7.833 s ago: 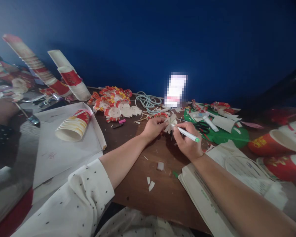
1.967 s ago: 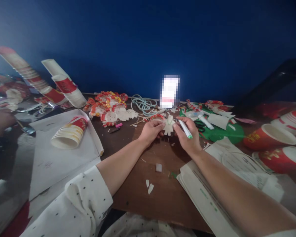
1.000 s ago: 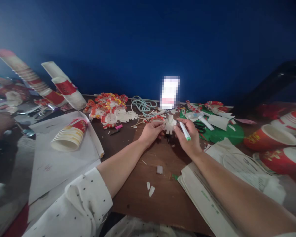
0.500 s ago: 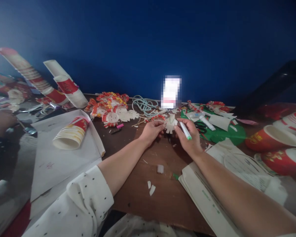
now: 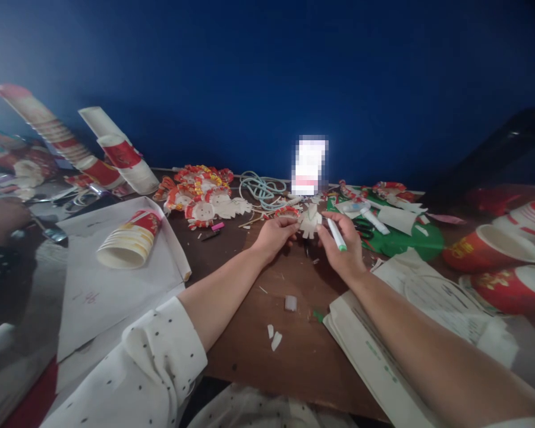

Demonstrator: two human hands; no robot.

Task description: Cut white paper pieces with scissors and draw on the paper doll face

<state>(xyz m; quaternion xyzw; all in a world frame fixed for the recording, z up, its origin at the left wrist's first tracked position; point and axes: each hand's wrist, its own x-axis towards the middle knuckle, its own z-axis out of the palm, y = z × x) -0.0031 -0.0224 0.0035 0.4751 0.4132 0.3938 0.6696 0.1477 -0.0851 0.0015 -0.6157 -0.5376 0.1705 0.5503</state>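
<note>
Between my two hands is a small white paper cutout (image 5: pixel 311 222) with a notched edge and a faint green line on it. My left hand (image 5: pixel 276 238) pinches its left side between thumb and fingers. On the other side, my right hand (image 5: pixel 342 246) grips the right edge and also carries a white marker (image 5: pixel 336 233) with a green end, lying across the fingers. Just behind my left hand lies a red-and-white paper ring (image 5: pixel 287 212). Below the hands, an eraser-like pale block (image 5: pixel 290 304) and paper scraps (image 5: pixel 276 340) rest on the brown table (image 5: pixel 249 362).
Stacked paper cups (image 5: pixel 127 241) lie on a white box lid (image 5: pixel 82 297) at left. Red-and-white paper crafts (image 5: pixel 200 196) are heaped behind. A lit screen (image 5: pixel 310 166) stands at the wall. Red cups (image 5: pixel 490 252) and papers (image 5: pixel 365 351) fill the right. Another person's hand (image 5: pixel 6 220) is far left.
The paper cutout has turned slightly and shows more of its face. Both hands keep their grip and have hardly moved.
</note>
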